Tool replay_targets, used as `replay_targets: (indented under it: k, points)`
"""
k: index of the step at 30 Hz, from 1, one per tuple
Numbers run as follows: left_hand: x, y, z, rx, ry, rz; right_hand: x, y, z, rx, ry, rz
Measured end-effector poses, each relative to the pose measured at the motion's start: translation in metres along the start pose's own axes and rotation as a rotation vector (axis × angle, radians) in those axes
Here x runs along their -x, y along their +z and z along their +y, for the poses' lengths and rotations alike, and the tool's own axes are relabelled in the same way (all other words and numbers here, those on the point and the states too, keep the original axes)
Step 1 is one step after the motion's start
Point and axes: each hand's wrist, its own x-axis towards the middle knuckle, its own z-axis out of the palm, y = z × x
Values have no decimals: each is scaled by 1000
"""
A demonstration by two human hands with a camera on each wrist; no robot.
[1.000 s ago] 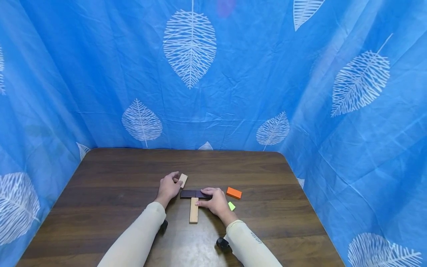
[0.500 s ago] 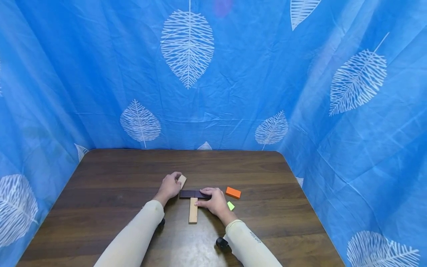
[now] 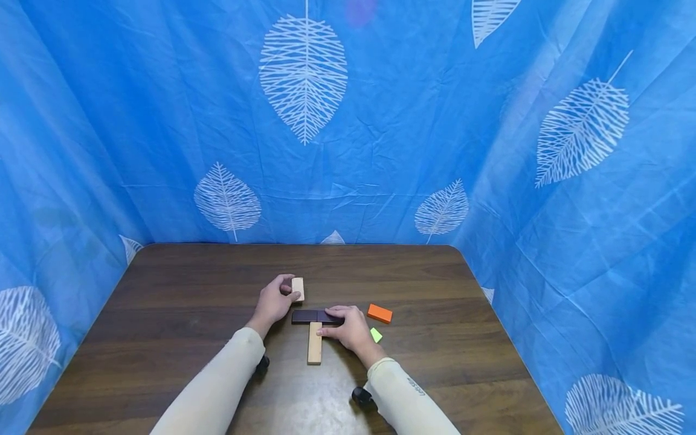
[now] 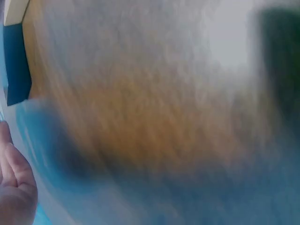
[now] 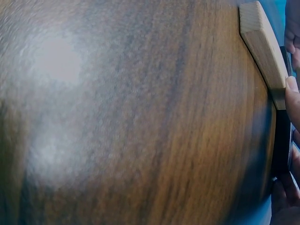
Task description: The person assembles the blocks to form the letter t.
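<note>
Landmark: dark block [image 3: 312, 316], flat on the worktop [image 3: 179, 302]. Left hand [image 3: 273, 302] just behind and left of it, fingers curled; its grip pinches a small pale block [image 3: 297, 289] that sits behind the dark block's left end. Right hand [image 3: 350, 328] lies on the dark block's right end, fingers nearly straight, pressing down, grip closed on nothing. Long pale block [image 3: 315, 342] butts against the dark block's near side. Orange block [image 3: 380, 313] and green piece [image 3: 376, 335] lie right of it.

Only a small dark print on the right sleeve [image 3: 417, 386] shows, too tiny to read.
</note>
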Motion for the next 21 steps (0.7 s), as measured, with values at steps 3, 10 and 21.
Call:
replay_targets:
  k: [3, 10, 21]
  points:
    - [0, 2, -1, 17, -8, 10, 1, 0, -1, 5, -9, -1]
    - [1, 11, -1, -4, 29, -7, 2, 0, -1, 1, -11, -4]
    - [5, 25, 4, -31, 160, -29, 0, 2, 2, -5, -34, 17]
